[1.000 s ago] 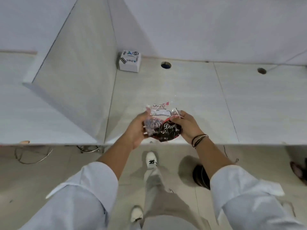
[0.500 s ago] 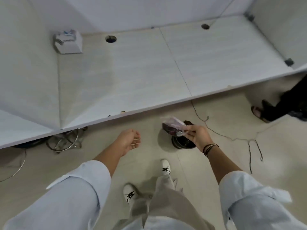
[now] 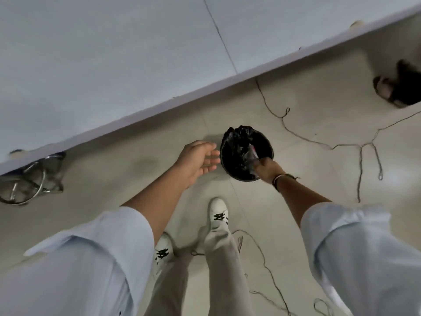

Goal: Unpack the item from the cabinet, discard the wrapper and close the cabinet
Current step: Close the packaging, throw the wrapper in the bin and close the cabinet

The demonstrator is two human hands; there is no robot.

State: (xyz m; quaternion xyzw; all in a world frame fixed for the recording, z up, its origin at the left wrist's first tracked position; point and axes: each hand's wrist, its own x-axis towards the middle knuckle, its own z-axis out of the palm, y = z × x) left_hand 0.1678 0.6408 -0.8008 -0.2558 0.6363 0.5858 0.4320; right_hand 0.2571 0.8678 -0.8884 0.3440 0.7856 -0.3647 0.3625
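A small round bin with a black liner [image 3: 239, 153] stands on the floor below the white counter [image 3: 114, 65]. My right hand [image 3: 267, 168] reaches into the bin's near right side and pinches the clear plastic wrapper [image 3: 252, 153], which hangs inside the liner. My left hand [image 3: 198, 159] hovers just left of the bin, fingers spread, palm empty. The cabinet and the unpacked item are out of view.
Thin cords [image 3: 360, 151] trail across the tiled floor right of the bin. A metal ring stand [image 3: 29, 181] sits under the counter at left. Another person's sandalled foot [image 3: 387, 87] is at the far right. My white shoes [image 3: 217, 216] are below the bin.
I have turned from the counter down to the floor. My right hand carried the wrapper down into the bin. My left hand let go of it and now hovers open beside the bin.
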